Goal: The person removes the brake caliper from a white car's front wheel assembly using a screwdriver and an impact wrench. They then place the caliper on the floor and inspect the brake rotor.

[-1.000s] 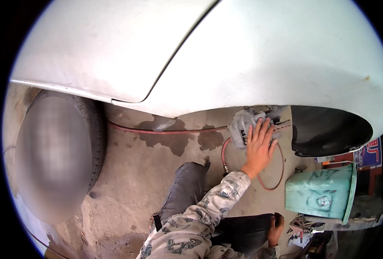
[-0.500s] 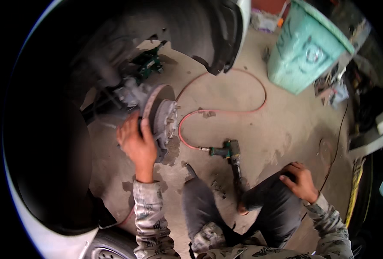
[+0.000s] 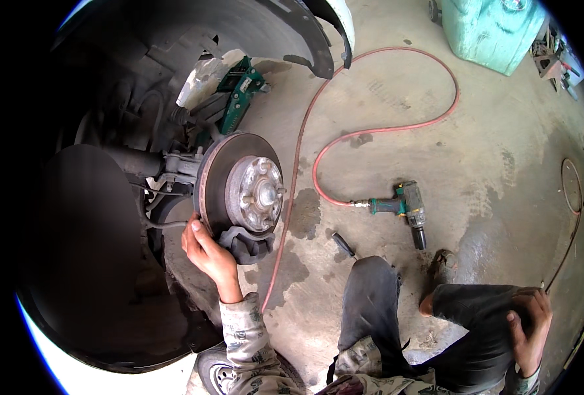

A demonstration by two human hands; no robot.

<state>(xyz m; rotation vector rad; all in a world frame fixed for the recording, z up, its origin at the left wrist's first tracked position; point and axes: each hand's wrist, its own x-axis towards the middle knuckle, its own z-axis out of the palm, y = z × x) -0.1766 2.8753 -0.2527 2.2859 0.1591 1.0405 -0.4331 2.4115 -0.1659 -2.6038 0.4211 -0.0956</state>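
My left hand (image 3: 211, 260) is at the lower inner edge of a brake disc (image 3: 215, 178), beside the dark brake caliper (image 3: 247, 245) under the hub. Its fingers are bent together with the thumb up against the rim; whatever lies between them is hidden. The disc's pale, rust-speckled hub (image 3: 258, 193) carries several bare wheel studs. My right hand (image 3: 531, 329) lies on my bent right knee with its fingers apart, holding nothing. On the floor between the disc and my knees is a green and grey impact wrench (image 3: 407, 209) with a black socket, joined to a red air hose (image 3: 397, 130).
A green floor jack (image 3: 239, 99) stands under the car behind the disc. Near my left knee lies a black-handled tool (image 3: 343, 244). A car wheel (image 3: 221, 375) lies below my left forearm. Overhead, the dark fender liner (image 3: 265, 33) curves round; a teal bin (image 3: 493, 36) stands far right.
My left hand has moved down along the disc to its lower edge, beside the caliper. My right hand stays on my knee. The view has shifted, bringing the hub's face into sight.
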